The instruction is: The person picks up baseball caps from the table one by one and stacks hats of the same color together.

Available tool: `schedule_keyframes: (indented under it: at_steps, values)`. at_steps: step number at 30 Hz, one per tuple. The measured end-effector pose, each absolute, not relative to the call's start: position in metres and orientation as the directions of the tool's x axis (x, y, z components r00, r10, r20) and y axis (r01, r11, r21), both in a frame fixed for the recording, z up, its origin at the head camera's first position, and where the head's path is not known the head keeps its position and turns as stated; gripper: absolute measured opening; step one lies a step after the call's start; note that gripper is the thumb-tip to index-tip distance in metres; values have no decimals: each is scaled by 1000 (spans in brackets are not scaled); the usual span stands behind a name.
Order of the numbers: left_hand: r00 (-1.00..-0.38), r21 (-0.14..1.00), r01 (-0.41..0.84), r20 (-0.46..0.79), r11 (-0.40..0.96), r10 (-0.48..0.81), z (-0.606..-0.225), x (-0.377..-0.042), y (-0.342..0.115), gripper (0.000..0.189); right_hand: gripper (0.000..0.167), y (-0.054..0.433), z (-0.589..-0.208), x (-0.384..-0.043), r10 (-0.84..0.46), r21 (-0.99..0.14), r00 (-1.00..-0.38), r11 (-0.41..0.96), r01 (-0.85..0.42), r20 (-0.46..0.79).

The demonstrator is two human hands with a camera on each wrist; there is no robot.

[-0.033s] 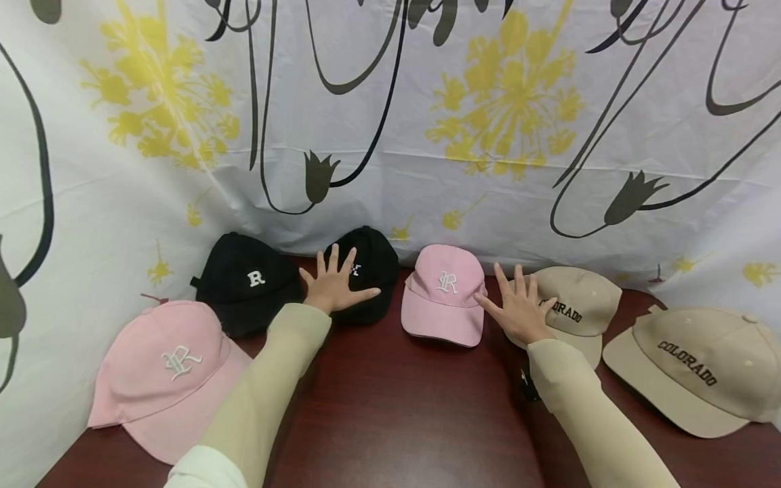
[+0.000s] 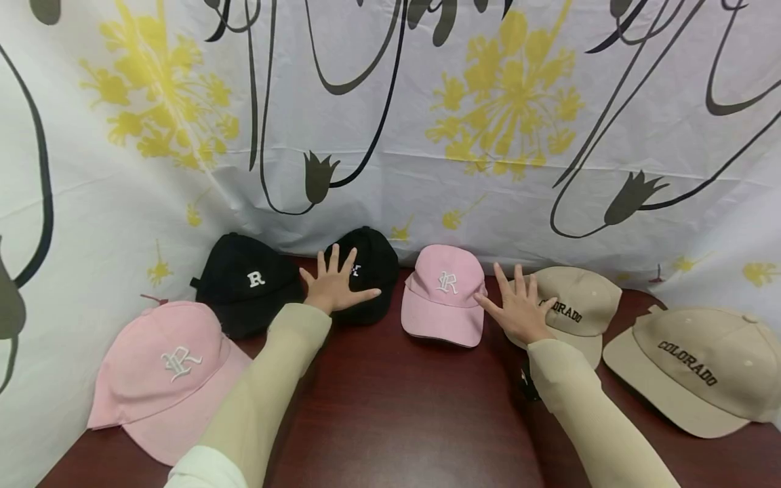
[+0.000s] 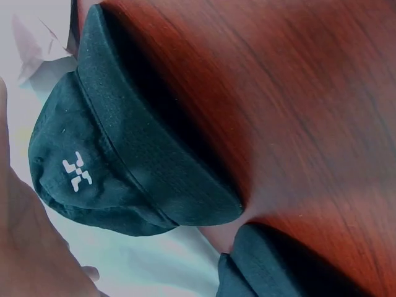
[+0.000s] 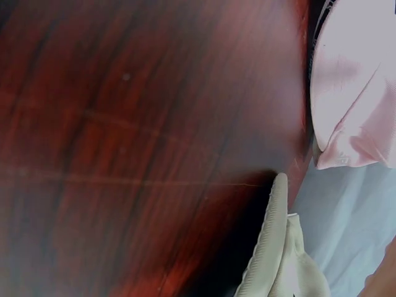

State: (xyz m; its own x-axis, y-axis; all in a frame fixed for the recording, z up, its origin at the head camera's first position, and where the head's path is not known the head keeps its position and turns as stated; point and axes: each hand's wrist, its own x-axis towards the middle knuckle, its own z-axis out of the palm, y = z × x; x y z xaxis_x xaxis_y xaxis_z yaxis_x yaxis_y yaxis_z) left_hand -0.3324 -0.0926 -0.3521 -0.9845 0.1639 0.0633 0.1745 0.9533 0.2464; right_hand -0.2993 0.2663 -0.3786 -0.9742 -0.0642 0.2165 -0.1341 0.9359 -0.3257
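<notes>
My left hand [image 2: 337, 288], fingers spread, is held over the smaller black cap [image 2: 375, 291] and covers part of its white emblem. In the left wrist view that cap [image 3: 148, 148] shows whole, with the hand [image 3: 31, 235] at the left edge. My right hand [image 2: 521, 313] has its fingers splayed in front of the smaller beige cap [image 2: 579, 288], hiding some of its COLORADO lettering. Its thumb side lies near the smaller pink cap [image 2: 445, 298]. Neither hand grips anything; contact with the caps cannot be made out.
A larger pink cap [image 2: 165, 366] and a larger black cap [image 2: 244, 285] sit left; a larger beige cap [image 2: 708, 366] sits right. All rest on a dark red wooden table [image 2: 409, 420] along a patterned cloth [image 2: 390, 122]. A small black object [image 2: 529, 384] shows by my right wrist.
</notes>
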Motion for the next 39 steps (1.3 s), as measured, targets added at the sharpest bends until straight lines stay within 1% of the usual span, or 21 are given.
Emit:
schedule_keyframes:
  at_steps: [5, 8, 10, 12, 15, 18, 28, 35, 39]
  values:
    - [-985, 258, 171, 55, 951, 163, -353, -333, -90, 103, 85, 267, -378, -297, -61, -322, -972, 937, -134, 225]
    - [-984, 280, 180, 57, 943, 170, -351, -333, -90, 103, 86, 266, -375, -296, -56, -345, -964, 927, -147, 261]
    - [-981, 297, 193, 65, 935, 182, -349, -332, -91, 104, 87, 266, -372, -295, -59, -378, -952, 909, -176, 302]
    - [-977, 315, 213, 75, 925, 200, -347, -332, -91, 104, 87, 268, -368, -292, -65, -435, -939, 874, -216, 336]
    - [-970, 343, 245, 87, 907, 229, -342, -329, -92, 104, 88, 272, -360, -287, -84, -523, -935, 810, -266, 345]
    - [-965, 361, 262, 89, 895, 247, -338, -328, -91, 103, 89, 276, -354, -283, -102, -572, -947, 775, -268, 305]
    - [-952, 418, 303, 84, 856, 296, -340, -327, -73, 103, 93, 275, -348, -283, -153, -611, -980, 766, -199, 127]
    - [-944, 424, 325, 89, 845, 318, -342, -326, -52, 101, 93, 268, -349, -284, -165, -618, -984, 767, -170, 67]
    - [-937, 427, 343, 95, 837, 336, -341, -326, -39, 99, 93, 264, -351, -285, -173, -594, -982, 784, -180, 68]
